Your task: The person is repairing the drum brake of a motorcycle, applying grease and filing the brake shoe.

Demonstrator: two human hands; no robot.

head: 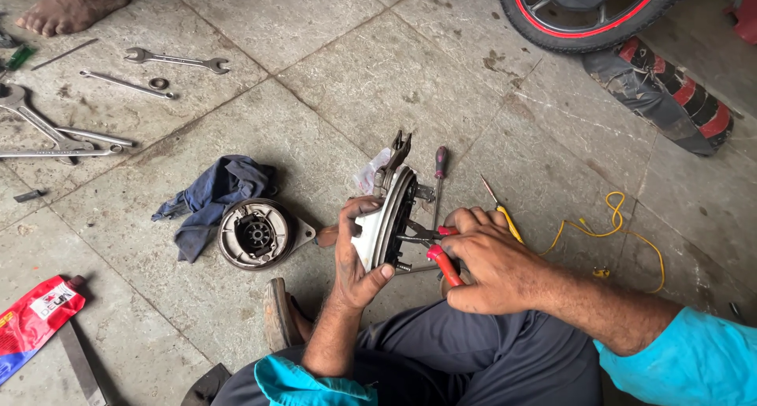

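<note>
on the stone floor, left hand (359, 252) gripping round grey clutch assembly (386, 217), right hand (485, 256) squeezing red-handled pliers (438, 252)

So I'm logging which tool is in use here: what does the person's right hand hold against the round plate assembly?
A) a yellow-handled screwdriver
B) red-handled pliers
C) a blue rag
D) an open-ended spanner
B: the right hand grips red-handled pliers, their nose at the round plate assembly that the left hand steadies on edge; the spanner, rag and yellow-handled screwdriver lie on the floor.
</note>
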